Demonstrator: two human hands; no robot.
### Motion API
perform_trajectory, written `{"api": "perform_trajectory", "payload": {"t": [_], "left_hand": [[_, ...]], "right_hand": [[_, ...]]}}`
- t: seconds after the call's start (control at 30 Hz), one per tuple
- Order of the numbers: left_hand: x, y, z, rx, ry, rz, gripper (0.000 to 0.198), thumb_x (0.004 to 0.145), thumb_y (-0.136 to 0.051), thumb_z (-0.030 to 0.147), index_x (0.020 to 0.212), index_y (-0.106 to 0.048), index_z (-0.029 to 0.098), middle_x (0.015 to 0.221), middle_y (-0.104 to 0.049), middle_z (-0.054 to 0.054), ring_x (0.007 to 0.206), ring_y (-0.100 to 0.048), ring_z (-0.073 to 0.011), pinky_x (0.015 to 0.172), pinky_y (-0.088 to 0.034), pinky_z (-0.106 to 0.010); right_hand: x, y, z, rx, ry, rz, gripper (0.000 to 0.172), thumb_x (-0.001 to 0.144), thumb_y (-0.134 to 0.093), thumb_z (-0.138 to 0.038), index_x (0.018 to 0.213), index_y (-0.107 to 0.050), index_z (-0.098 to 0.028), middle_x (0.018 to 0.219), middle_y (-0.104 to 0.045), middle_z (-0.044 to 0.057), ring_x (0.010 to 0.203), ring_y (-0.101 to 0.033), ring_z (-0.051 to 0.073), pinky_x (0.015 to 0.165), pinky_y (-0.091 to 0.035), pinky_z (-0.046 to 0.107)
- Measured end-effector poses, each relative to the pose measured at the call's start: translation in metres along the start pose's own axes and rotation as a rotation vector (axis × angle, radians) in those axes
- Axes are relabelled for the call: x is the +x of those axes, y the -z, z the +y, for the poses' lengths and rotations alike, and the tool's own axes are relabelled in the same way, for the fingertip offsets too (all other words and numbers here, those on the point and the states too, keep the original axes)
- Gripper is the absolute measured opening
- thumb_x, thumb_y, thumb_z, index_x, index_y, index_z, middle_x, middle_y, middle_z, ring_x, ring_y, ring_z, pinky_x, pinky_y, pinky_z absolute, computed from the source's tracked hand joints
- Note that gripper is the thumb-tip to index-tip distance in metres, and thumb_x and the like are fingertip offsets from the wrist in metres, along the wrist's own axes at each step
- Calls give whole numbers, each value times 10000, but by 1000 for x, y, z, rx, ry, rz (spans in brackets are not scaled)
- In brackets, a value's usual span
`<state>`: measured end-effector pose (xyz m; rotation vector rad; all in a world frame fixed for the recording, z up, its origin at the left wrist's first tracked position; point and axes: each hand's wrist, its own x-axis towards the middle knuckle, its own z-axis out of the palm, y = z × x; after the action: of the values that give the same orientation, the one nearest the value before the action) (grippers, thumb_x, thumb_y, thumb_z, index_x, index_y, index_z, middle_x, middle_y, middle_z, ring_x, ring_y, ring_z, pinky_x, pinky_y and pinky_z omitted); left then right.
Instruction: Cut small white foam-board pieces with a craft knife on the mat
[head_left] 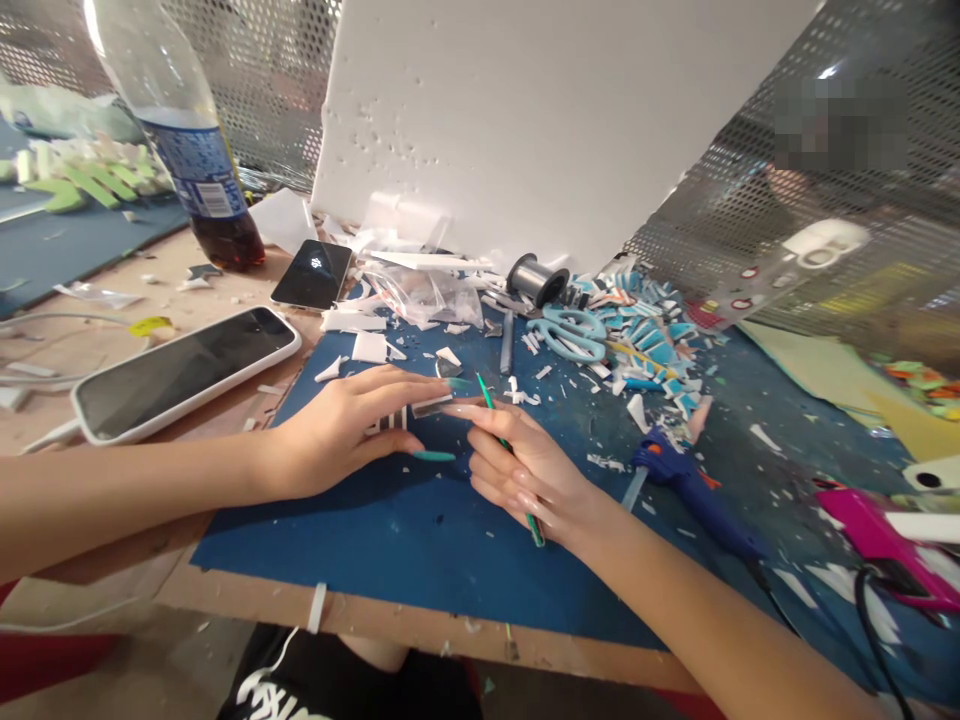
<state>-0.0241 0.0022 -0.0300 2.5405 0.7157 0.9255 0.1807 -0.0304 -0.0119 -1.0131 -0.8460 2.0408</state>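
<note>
A small flat piece with dark and white stripes (399, 419) lies under my left hand (341, 425), which bends over it with fingers and thumb around it. A small grey strip (432, 406) sits between the fingertips of both hands. My right hand (525, 465) is closed around a thin green pen-like tool (534, 528), its index finger reaching to the strip. The tool's green tip (484, 388) points up and away. Both hands rest over a blue mat (420, 560).
Scraps, light-blue scissors (574, 333) and a wire spool (537, 280) lie behind. Two phones (191, 372) and a cola bottle (202, 170) stand left. A blue glue gun (697, 490) and a pink tool (892, 540) lie right. A white board (510, 120) rises behind; a person sits beyond.
</note>
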Motion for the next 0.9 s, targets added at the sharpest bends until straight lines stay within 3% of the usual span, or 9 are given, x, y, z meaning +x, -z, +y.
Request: {"api": "perform_trajectory", "payload": {"t": [0.1, 0.23, 0.4, 0.53, 0.7, 0.9], "left_hand": [[-1, 1, 0, -16, -22, 49, 259, 892, -480, 134, 1118, -605, 144, 992, -689, -98, 923, -639, -168, 814, -516, -250], [0, 1, -2, -72, -11, 45, 284, 889, -457, 100, 1118, -619, 138, 995, -698, -98, 925, -645, -168, 805, -523, -249], [1, 0, -2, -181, 207, 144, 317, 867, -536, 196, 1178, -580, 156, 1018, -707, -80, 886, -673, -167, 798, -548, -254], [-1, -1, 0, -194, 303, 278, 223, 844, -584, 235, 1034, -650, 139, 902, -722, -65, 756, -679, -140, 711, -558, -213], [1, 0, 0, -238, 291, 158, 338, 825, -611, 257, 1148, -631, 159, 1034, -707, -90, 876, -678, -192, 766, -553, -261], [7, 1, 1, -547, 391, 166, 199, 794, -640, 205, 975, -719, 179, 979, -734, -52, 932, -677, -191, 797, -554, -240]], "right_hand": [[0, -1, 0, -37, 6, -29, 96, 780, -629, -253, 817, -609, -167, 265, -355, -137, 200, -252, 32, 248, -178, 139], [1, -1, 0, -79, 35, 1, 125, 750, -668, -261, 810, -625, -161, 262, -363, -138, 191, -269, 30, 240, -195, 128], [-1, 1, 0, -54, 19, -17, 186, 788, -626, -269, 918, -673, -145, 258, -378, -127, 187, -258, 34, 244, -213, 140], [-2, 2, 3, 2, 19, -24, 226, 853, -551, -267, 995, -676, -144, 263, -384, -117, 203, -258, 36, 259, -208, 147], [-3, 0, 4, 45, 14, -38, 237, 895, -496, -254, 1014, -669, -145, 267, -390, -113, 213, -245, 35, 274, -226, 148], [-2, -3, 3, -12, 23, -80, 234, 838, -588, -312, 979, -674, -146, 261, -384, -120, 204, -250, 33, 267, -207, 150]]}}
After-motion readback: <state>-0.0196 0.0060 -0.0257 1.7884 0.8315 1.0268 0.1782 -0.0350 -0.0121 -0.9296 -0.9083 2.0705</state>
